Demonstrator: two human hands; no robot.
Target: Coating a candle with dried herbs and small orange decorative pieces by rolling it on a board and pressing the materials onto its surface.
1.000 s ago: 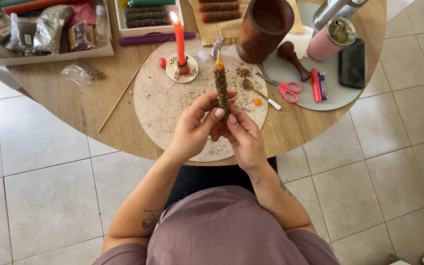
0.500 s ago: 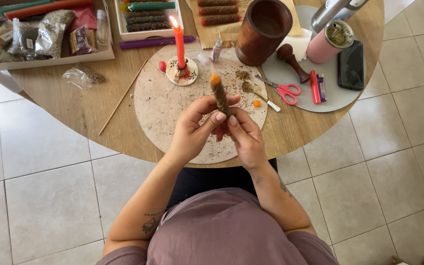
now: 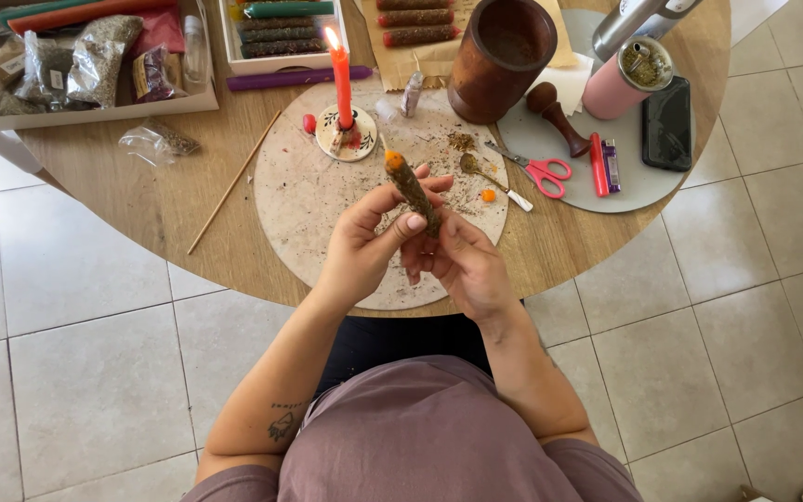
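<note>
orange-tipped, herb-coated candle stick (image 3: 413, 190) sits tilted between both hands above the round speckled stone board (image 3: 299, 204). the left hand (image 3: 364, 244) closes its thumb and fingers around the stick's lower half; the right hand (image 3: 462, 265) closes on its base from beneath. a lit red candle (image 3: 340, 79) stands just beyond, red-handled scissors (image 3: 536, 170) lie to the right.

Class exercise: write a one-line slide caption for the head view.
Both hands, left hand and right hand, hold a herb-coated candle above a round board beside a lit red candle.
</note>
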